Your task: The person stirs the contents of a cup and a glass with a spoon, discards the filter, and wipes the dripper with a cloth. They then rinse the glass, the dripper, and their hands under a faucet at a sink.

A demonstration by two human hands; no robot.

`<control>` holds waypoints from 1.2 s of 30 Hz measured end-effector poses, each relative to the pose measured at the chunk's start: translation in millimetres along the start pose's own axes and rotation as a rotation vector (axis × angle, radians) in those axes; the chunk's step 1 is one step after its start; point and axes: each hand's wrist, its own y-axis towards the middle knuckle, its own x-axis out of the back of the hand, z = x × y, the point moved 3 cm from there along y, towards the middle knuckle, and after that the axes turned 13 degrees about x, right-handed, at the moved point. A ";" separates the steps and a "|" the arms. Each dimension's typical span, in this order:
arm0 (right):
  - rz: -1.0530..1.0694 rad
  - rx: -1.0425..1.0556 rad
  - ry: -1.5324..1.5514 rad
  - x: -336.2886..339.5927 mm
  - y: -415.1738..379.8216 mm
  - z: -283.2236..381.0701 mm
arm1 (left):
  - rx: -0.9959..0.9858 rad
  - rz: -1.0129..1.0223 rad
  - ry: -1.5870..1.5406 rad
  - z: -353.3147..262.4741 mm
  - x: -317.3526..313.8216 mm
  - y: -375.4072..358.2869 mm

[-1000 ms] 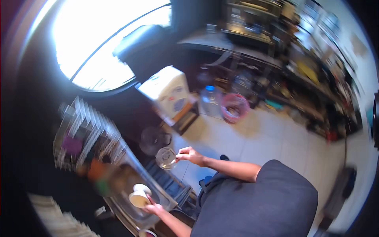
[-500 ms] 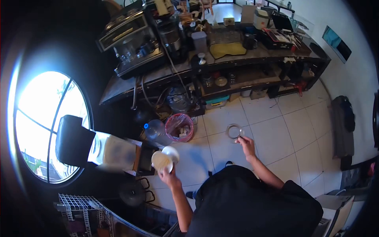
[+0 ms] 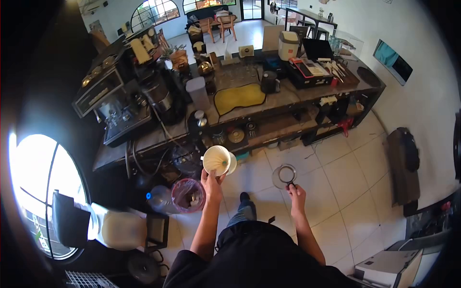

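My left hand (image 3: 212, 187) grips a white coffee dripper (image 3: 216, 160) with a pale, ribbed paper filter inside. The dripper's mouth is tilted towards me, and a small greenish spot shows near its bottom. Behind it, another white round shape is partly hidden. In my right hand (image 3: 297, 196) is the short handle of a clear, round glass server (image 3: 277, 178) with a dark ring at its rim. I see no contents in the server. Both hands are in front of my body above the tiled floor, well apart.
Ahead runs a long dark counter (image 3: 283, 101) bearing an espresso machine (image 3: 108, 108), a yellow mat (image 3: 240, 98) and a dark kettle (image 3: 270, 82). A pink lined bin (image 3: 188, 196) and a large water bottle (image 3: 161, 201) stand on the floor at left.
My view has lifted, bringing the counter nearer and showing the room behind it. My left hand has brought the dripper forward, away from the left side. My right hand still holds the server.
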 end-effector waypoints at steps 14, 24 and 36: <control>0.338 -0.019 0.177 -157.0 279.5 23.5 | 0.009 -0.105 0.164 -13.2 -134.0 238.7; 0.600 0.078 0.006 -273.7 456.3 -10.2 | -0.060 -0.173 0.178 -9.4 -172.4 361.3; 0.751 0.107 -0.123 -292.9 491.4 -30.5 | -0.143 -0.188 0.620 40.1 -142.0 375.9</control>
